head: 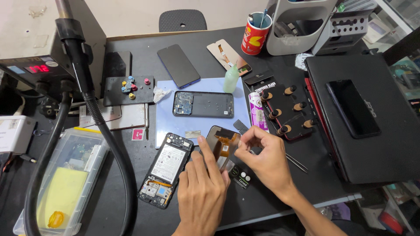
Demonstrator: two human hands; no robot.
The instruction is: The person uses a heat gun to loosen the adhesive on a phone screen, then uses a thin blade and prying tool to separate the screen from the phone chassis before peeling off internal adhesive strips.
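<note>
Near the front edge of the black worktable [131, 43], the left hand [202, 192] steadies a detached phone screen [221, 146], index finger laid along its left edge, while the right hand [264, 159] pinches at the screen's right side. Just left lies an opened phone [166, 169] showing its battery. Farther back, a pale blue mat [238, 111] carries another opened phone [203, 104]. A closed black laptop [367, 144] sits at the right edge, a red cup [255, 37] toward the rear, and a dark chair [182, 19] stands behind against the pale wall.
</note>
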